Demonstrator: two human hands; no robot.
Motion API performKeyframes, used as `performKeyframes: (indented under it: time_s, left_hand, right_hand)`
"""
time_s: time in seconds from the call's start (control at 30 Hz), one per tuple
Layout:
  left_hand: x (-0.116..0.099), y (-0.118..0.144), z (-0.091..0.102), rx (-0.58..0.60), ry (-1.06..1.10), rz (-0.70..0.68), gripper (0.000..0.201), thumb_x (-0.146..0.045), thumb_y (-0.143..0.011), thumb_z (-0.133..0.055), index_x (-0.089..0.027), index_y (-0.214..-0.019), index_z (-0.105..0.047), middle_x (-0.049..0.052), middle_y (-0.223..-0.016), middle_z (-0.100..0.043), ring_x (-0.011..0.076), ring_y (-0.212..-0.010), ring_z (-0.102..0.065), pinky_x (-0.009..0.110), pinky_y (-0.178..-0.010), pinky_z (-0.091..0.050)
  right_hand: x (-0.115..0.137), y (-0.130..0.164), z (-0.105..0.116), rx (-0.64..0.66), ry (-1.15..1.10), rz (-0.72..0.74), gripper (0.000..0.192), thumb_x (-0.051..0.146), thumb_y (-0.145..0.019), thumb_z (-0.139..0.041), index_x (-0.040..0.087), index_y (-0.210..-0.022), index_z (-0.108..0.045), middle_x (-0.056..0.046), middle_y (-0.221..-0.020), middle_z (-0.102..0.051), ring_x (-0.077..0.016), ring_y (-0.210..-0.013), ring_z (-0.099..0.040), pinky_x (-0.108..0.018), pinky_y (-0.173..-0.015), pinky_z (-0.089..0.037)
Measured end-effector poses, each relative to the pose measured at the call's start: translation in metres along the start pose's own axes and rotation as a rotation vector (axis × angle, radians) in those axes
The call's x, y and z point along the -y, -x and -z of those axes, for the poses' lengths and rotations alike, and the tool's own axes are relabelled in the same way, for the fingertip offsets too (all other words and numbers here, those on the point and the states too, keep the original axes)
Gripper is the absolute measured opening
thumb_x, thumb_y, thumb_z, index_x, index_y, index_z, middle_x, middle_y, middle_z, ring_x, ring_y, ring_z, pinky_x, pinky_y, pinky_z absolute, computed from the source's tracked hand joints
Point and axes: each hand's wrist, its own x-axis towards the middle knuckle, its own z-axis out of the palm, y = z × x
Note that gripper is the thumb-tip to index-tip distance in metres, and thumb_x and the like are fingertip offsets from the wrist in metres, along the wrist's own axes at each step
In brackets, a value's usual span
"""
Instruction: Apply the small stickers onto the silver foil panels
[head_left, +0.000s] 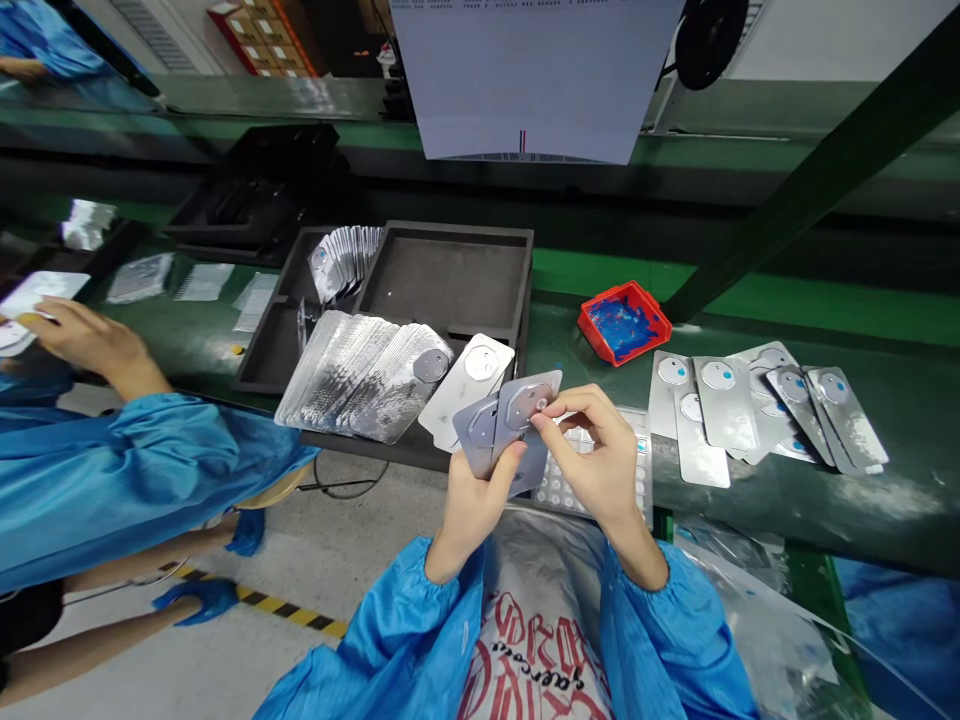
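Note:
My left hand point(474, 505) is closed around a small fan of thin silver metal plates point(480, 432), rounded at the corners, each with a round ring mark. Over the top plate, my right hand point(604, 455) pinches thumb and forefinger together at its round area; whatever is between the fingertips is too small to name. Below my right hand lies a clear sheet of small round pieces point(643, 480), partly covered by the hand. Just left of my hands, a long row of overlapping silver plates point(375, 385) rests across the front of a black tray point(454, 232).
Several loose plates with blue dots point(727, 400) lie spread on the green bench at right. A red bin point(626, 322) with blue contents stands behind them. A slanted green post point(795, 180) rises there. At left, a co-worker's hand point(97, 340) holds a plate.

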Motion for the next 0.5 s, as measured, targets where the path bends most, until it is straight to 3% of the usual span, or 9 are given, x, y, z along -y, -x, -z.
performKeyframes:
  time_s: [0.07,0.17,0.33,0.5]
  left_hand:
    - [-0.002,0.0,0.0,0.001,0.022,0.01,0.033,-0.043,-0.082,-0.082,-0.016,-0.099,-0.087,0.014,-0.106,-0.089,0.0312,-0.102,-0.085,0.04,-0.096,-0.068]
    - [-0.003,0.001,0.0,0.04,0.06,0.024,0.034,-0.041,-0.082,-0.081,-0.014,-0.103,-0.087,0.013,-0.106,-0.089,0.0308,-0.103,-0.085,0.038,-0.095,-0.069]
    - [-0.005,-0.001,0.003,0.117,0.082,0.025,0.029,-0.037,-0.083,-0.083,-0.016,-0.103,-0.086,0.011,-0.105,-0.089,0.0303,-0.101,-0.086,0.037,-0.092,-0.069]
    - [-0.008,-0.003,0.005,0.166,0.039,0.015,0.021,-0.032,-0.084,-0.078,-0.017,-0.095,-0.085,0.01,-0.099,-0.089,0.028,-0.094,-0.086,0.034,-0.087,-0.069]
  right_hand:
    - [-0.002,0.002,-0.002,-0.079,-0.049,-0.055,0.008,0.02,-0.093,-0.079,0.023,-0.097,-0.073,-0.003,-0.094,-0.072,-0.0158,-0.082,-0.071,-0.025,-0.063,-0.06]
    - [-0.005,0.002,-0.002,-0.141,-0.182,-0.186,0.024,0.03,-0.089,-0.085,0.024,-0.109,-0.072,-0.002,-0.095,-0.074,-0.0167,-0.085,-0.073,-0.026,-0.066,-0.062]
    - [-0.005,-0.005,0.012,0.076,-0.32,-0.361,0.03,0.049,-0.089,-0.087,0.023,-0.09,-0.072,-0.002,-0.085,-0.076,-0.0172,-0.079,-0.072,-0.029,-0.073,-0.063]
    - [-0.005,-0.008,0.02,0.145,-0.27,-0.42,0.042,0.061,-0.085,-0.087,0.023,-0.089,-0.07,-0.001,-0.082,-0.072,-0.0175,-0.078,-0.069,-0.029,-0.073,-0.061]
